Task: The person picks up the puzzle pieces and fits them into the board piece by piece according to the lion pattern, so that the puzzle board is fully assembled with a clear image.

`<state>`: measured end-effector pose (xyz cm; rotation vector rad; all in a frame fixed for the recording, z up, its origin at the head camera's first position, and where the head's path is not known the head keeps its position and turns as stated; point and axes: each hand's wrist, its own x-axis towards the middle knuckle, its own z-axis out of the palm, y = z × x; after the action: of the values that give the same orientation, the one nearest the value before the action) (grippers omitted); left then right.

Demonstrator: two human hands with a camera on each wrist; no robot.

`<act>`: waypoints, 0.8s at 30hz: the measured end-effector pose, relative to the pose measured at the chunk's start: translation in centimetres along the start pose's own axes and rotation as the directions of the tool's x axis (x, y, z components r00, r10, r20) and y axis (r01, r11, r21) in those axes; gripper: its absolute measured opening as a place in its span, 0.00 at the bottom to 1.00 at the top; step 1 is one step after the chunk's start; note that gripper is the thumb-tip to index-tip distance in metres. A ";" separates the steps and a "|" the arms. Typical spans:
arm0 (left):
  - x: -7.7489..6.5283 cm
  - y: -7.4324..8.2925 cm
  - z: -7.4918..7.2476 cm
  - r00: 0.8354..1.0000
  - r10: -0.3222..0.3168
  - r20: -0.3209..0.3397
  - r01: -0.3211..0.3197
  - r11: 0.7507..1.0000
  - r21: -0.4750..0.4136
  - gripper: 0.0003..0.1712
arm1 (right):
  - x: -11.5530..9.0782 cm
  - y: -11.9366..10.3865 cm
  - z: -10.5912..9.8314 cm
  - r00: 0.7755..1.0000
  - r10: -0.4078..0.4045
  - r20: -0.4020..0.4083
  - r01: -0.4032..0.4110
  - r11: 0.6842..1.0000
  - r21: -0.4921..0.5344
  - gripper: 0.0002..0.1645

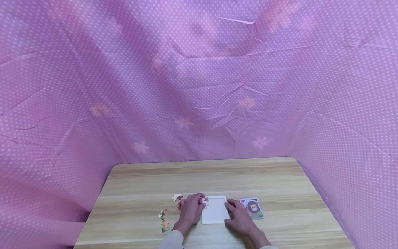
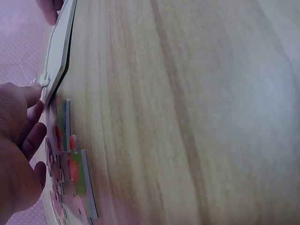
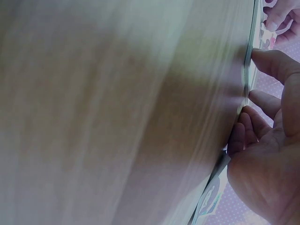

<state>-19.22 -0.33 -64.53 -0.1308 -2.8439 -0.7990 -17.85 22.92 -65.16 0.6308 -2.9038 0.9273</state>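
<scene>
A white puzzle tray (image 1: 214,211) lies on the wooden table, its bare inside facing up. At its upper left corner my left hand (image 1: 190,209) pinches a small jigsaw piece (image 1: 206,200) with pink print, partly covered by the fingers. The left wrist view shows the white edge of that piece (image 2: 43,79) at the fingertips. My right hand (image 1: 240,218) rests against the tray's right edge, thumb near the lower corner and fingers higher up. In the right wrist view the thumb and index fingertips touch the tray's rim (image 3: 246,70) without curling round it.
Several loose jigsaw pieces (image 1: 164,226) lie left of my left hand, some partly hidden behind it. Right of my right hand is a square picture with a lion (image 1: 253,206), partly covered by the hand. Pink dotted cloth (image 1: 199,103) hangs around the table (image 1: 140,183).
</scene>
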 end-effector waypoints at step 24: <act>2.5 -2.0 -0.3 0.995 0.098 0.009 -0.099 0.988 0.117 0.17 | 2.0 -1.0 0.7 0.999 0.030 -0.022 -0.031 0.999 -0.043 0.40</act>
<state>-21.88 -2.14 -64.76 -0.2539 -2.8526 -0.6113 -19.20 21.06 -64.93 0.5715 -2.9138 0.8663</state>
